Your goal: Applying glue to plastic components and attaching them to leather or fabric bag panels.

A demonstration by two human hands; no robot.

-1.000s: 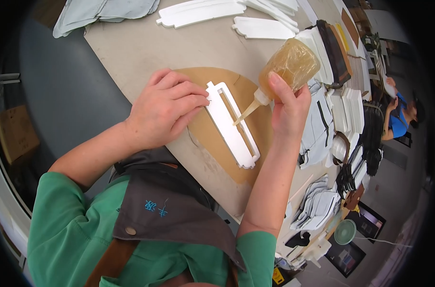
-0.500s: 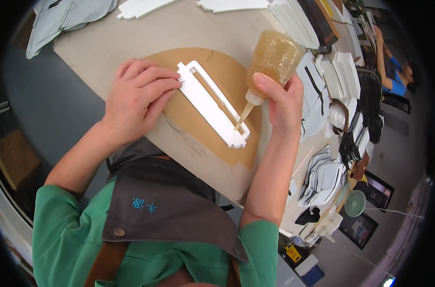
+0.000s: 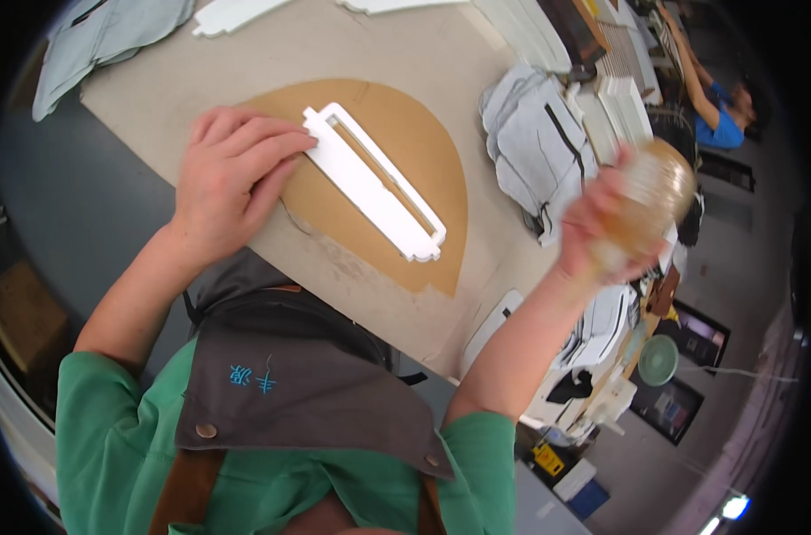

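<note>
A flat white piece with a long slot [image 3: 370, 189] lies slantwise on a tan board [image 3: 334, 227] with a rounded edge. My left hand [image 3: 231, 174] has its fingers together, pinching the upper left end of that piece. Out to the right, my right hand [image 3: 592, 223] is wrapped round a squeeze bottle of amber liquid [image 3: 659, 187], raised off the tabletop and smeared by motion. The bottle's nozzle does not show distinctly.
Beyond the board, more white pieces [image 3: 245, 13] lie on the table [image 3: 182, 76]. Grey fabric panels [image 3: 111, 36] sit at the far left. Stacked pale pieces with black strips [image 3: 535, 134] line the right side. Another person in blue [image 3: 722, 125] works at far right.
My right hand has swung the bottle off the white piece, out to the right. My left hand keeps its hold on the piece's end. The whole view has shifted slightly.
</note>
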